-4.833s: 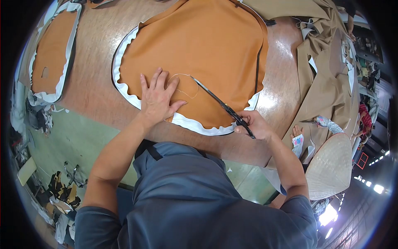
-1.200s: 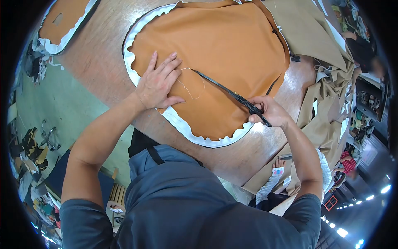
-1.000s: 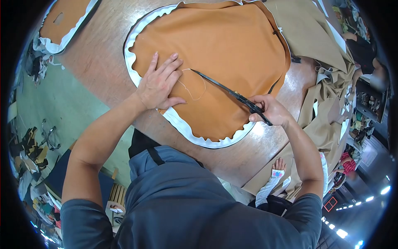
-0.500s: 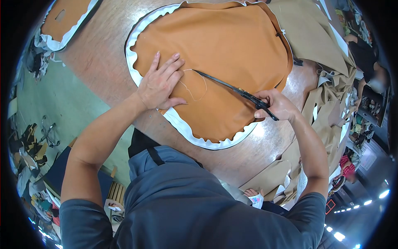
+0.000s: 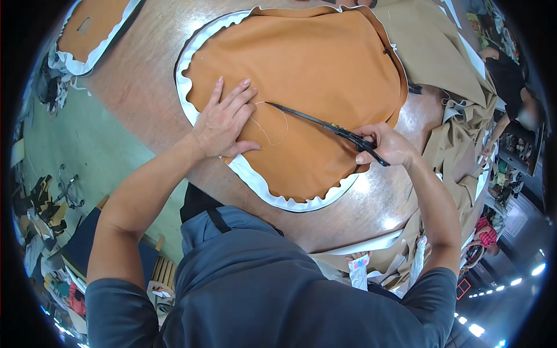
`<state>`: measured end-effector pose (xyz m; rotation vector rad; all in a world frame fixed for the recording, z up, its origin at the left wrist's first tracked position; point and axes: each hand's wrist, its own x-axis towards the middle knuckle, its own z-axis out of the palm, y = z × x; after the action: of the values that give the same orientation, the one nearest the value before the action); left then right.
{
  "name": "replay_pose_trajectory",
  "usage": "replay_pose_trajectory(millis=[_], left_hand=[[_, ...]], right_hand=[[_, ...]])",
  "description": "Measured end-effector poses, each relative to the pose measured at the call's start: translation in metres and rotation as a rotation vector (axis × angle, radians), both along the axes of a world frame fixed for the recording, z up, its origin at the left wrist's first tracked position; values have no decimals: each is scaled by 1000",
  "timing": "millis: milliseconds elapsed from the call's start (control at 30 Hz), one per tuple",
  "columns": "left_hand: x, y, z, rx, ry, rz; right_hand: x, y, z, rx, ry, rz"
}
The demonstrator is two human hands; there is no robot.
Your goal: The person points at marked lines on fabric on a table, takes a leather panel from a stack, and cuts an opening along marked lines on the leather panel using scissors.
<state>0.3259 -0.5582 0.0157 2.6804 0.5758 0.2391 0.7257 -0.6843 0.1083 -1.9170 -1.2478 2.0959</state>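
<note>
A large tan leather-like cover (image 5: pixel 313 64) with a wavy white edging strip (image 5: pixel 255 181) lies on the table. My left hand (image 5: pixel 223 123) presses flat on its left part, fingers spread. In my right hand (image 5: pixel 386 145) are black scissors (image 5: pixel 316 122), my fingers through the handles. Their blades look closed or nearly so, pointing left, with the tip just beyond my left fingertips. A thin loose thread (image 5: pixel 286 129) curls on the cover between my left hand and the blades, one end at the scissor tip.
The wooden table (image 5: pixel 139 64) holds another edged tan piece (image 5: pixel 96 29) at the upper left. Beige material (image 5: pixel 429 52) is heaped along the right side. Another person's hand (image 5: pixel 357 255) shows near the lower right, and a person in black (image 5: pixel 510 81) is at the far right.
The scissor tip has shifted slightly left and down, along the thread. My left hand stays pressed on the cover. At the lower right, the beige material and the other person's hand have moved.
</note>
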Motion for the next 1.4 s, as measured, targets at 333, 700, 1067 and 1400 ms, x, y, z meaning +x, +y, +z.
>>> replay_pose_trajectory(millis=[333, 700, 1067, 1400], left_hand=[[-1, 0, -1, 20, 16, 13], [-2, 0, -2, 5, 6, 13], [-2, 0, -2, -1, -1, 16], [-2, 1, 0, -10, 7, 16]], right_hand=[[10, 20, -6, 9, -25, 96], [26, 57, -4, 3, -40, 208], [28, 72, -1, -2, -12, 245], [21, 48, 22, 63, -89, 203]])
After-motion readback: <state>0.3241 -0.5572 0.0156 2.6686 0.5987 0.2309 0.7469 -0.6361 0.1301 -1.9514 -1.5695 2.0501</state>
